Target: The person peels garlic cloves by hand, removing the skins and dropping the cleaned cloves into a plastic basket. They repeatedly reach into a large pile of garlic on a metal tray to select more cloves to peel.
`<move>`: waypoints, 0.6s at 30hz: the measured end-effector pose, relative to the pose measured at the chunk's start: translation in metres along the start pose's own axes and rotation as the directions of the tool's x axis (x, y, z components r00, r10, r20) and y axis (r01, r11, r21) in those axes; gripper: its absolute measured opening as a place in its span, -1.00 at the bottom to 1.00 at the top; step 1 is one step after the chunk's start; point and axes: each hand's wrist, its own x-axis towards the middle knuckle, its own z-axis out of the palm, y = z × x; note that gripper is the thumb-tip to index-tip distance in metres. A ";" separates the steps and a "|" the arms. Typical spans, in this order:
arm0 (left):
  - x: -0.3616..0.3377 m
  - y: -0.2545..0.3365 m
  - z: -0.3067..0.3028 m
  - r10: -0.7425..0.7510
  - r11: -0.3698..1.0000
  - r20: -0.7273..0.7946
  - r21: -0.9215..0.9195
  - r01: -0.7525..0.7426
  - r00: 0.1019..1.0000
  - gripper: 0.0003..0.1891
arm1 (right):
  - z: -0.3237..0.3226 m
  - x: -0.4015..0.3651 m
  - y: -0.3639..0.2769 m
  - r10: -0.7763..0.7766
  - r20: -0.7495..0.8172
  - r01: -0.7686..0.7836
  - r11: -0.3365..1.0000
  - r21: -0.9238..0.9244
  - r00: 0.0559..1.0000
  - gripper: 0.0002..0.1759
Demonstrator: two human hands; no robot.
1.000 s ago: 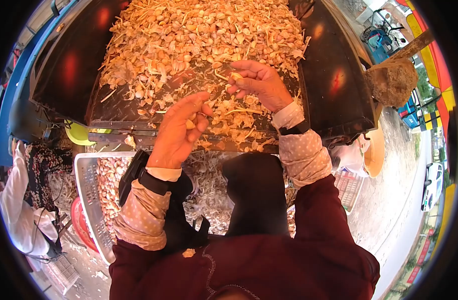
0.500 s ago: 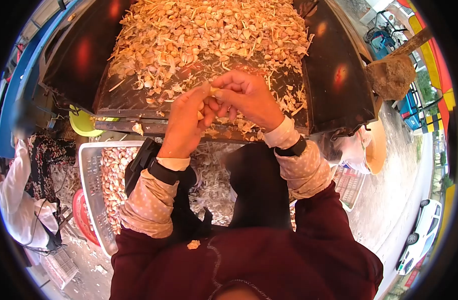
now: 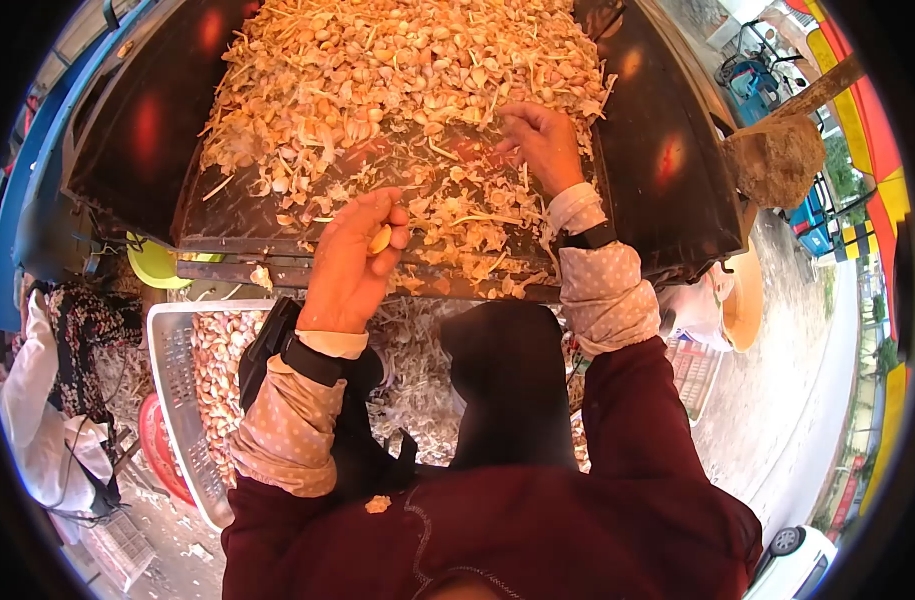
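My left hand (image 3: 352,265) is over the near edge of the dark metal tray (image 3: 227,215), its fingers curled round a peeled yellowish garlic clove (image 3: 380,240). Further forward and to the right, my right hand (image 3: 545,148) hovers by the near side of a large heap of garlic cloves (image 3: 407,70). Its fingers are loosely bent and apart, and I see nothing held in them. Papery skins and dry stems (image 3: 477,220) lie scattered on the tray between my hands.
A white plastic basket (image 3: 167,345) of cloves stands at my left knee. Skins (image 3: 417,400) litter the ground between my legs. A lime-green bowl (image 3: 157,265) and a person in white sleeves (image 3: 37,410) are at left. A stone (image 3: 774,160) hangs by the tray's right side.
My hands were together over the tray, fingers meeting at a clove. Now they are apart: the left has drawn back with the clove, the right has moved forward and right toward the heap.
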 end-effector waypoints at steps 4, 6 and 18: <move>0.003 0.000 -0.003 -0.008 1.000 0.010 0.030 0.007 1.000 -0.75 | 0.011 0.058 0.016 -0.156 -0.089 0.129 0.959 -0.251 0.984 -0.75; 0.003 0.001 -0.003 0.004 0.999 0.009 0.044 -0.005 1.000 -0.77 | 0.024 0.075 0.030 -0.054 -0.017 0.041 0.891 -0.452 0.998 -0.79; 0.004 0.001 -0.003 0.021 0.998 0.004 0.065 -0.021 1.000 -0.81 | 0.016 0.061 0.028 -0.140 0.373 0.397 0.391 -0.830 0.917 -0.75</move>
